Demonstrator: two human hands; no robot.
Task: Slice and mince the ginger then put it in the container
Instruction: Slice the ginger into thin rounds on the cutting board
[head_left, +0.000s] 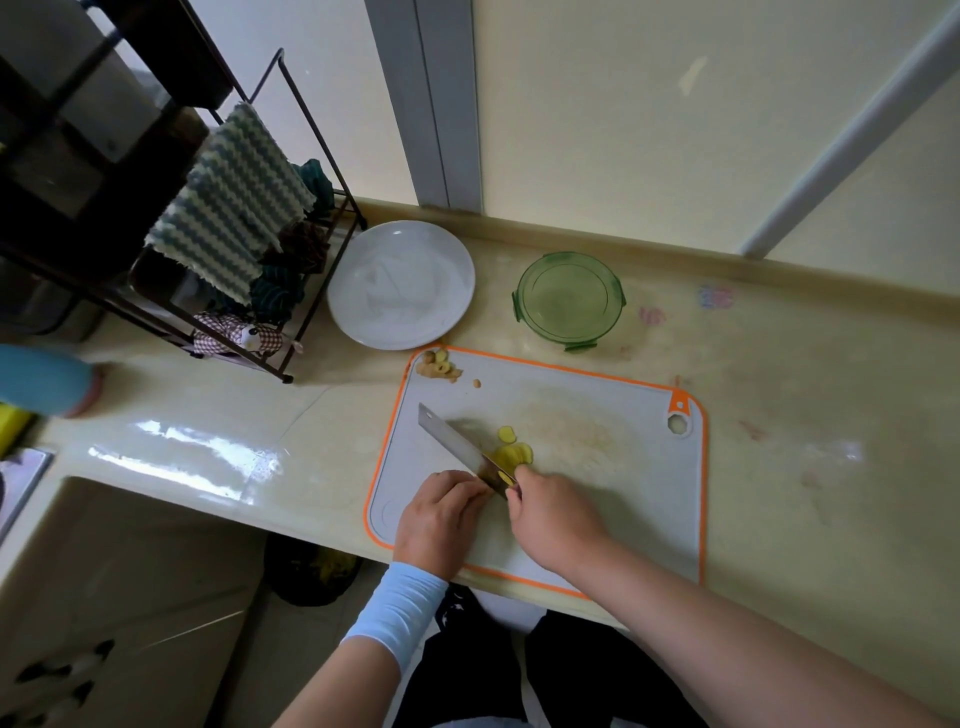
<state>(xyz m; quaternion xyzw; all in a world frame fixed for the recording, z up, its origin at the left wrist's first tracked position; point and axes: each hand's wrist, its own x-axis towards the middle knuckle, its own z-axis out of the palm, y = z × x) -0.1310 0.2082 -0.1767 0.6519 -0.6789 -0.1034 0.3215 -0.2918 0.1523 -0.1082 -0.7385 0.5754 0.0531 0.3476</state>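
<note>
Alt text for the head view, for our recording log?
A right hand holds a knife by yellow ginger slices on an orange-rimmed cutting board, left hand curled at the blade. A green container and white plate sit behind.

Both forearms reached forward, the hands close together. The left hand (441, 519), a pale blue sleeve (400, 608) on its wrist, lay knuckles-up with fingers curled under. The right hand (553, 517), its forearm bare, gripped a knife (457, 446) by the handle.

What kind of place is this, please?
Most likely a home kitchen: a knife and ginger slices on a cutting board on the counter, a plate beside it, and dishcloths hanging on a rack.
</note>
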